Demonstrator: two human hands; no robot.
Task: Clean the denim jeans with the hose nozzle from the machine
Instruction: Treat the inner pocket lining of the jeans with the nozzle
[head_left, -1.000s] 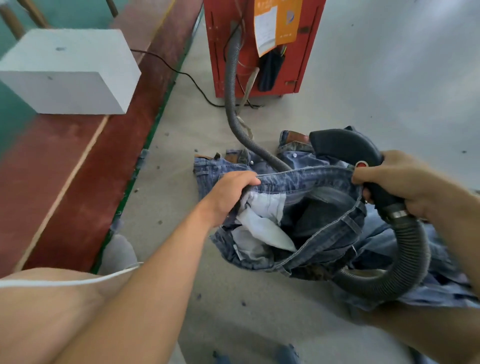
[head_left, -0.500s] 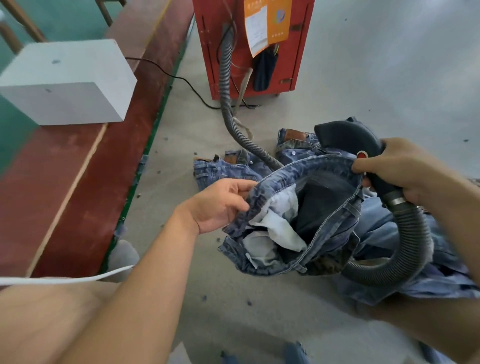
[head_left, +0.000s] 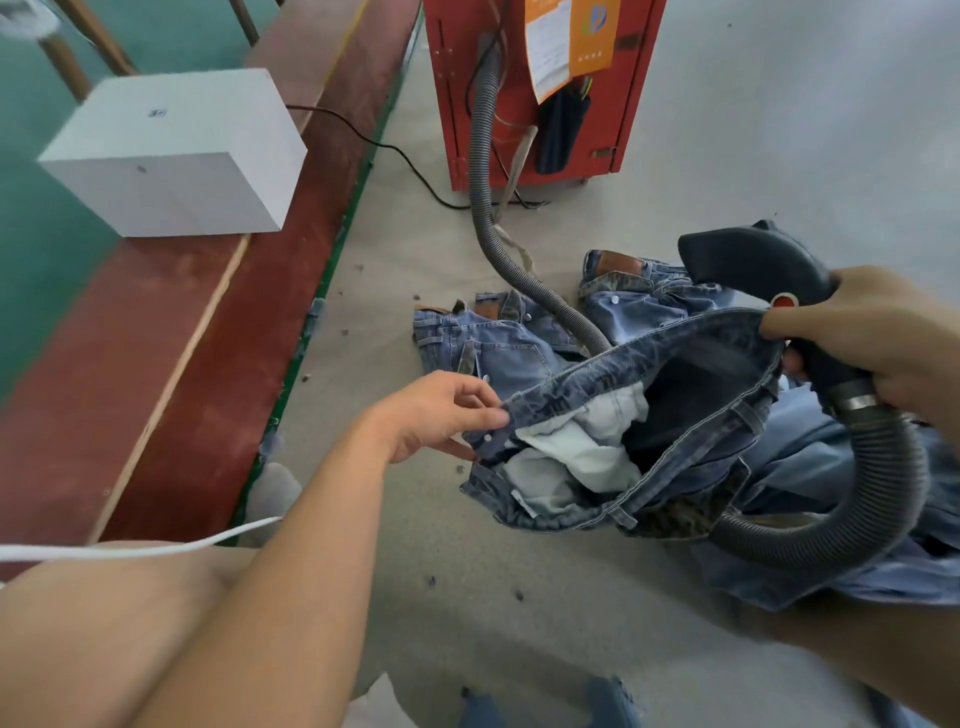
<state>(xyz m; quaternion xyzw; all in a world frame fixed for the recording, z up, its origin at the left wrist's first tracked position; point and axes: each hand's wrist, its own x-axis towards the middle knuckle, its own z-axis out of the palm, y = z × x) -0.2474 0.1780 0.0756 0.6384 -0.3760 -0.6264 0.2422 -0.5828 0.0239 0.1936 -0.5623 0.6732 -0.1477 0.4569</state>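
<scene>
Pinching the jeans (head_left: 649, 415) waistband only lightly with my left hand's fingers (head_left: 491, 415), my right hand (head_left: 878, 338) gripping nozzle (head_left: 753, 260) and denim above the floor, I judge the waistband could slip free and sag shut.

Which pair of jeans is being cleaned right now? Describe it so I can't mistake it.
From the red machine, follow the grey hose down to the denim pile. It's the front pair of jeans, waistband held open between both hands, white pocket linings showing; the others lie flat behind.
</scene>
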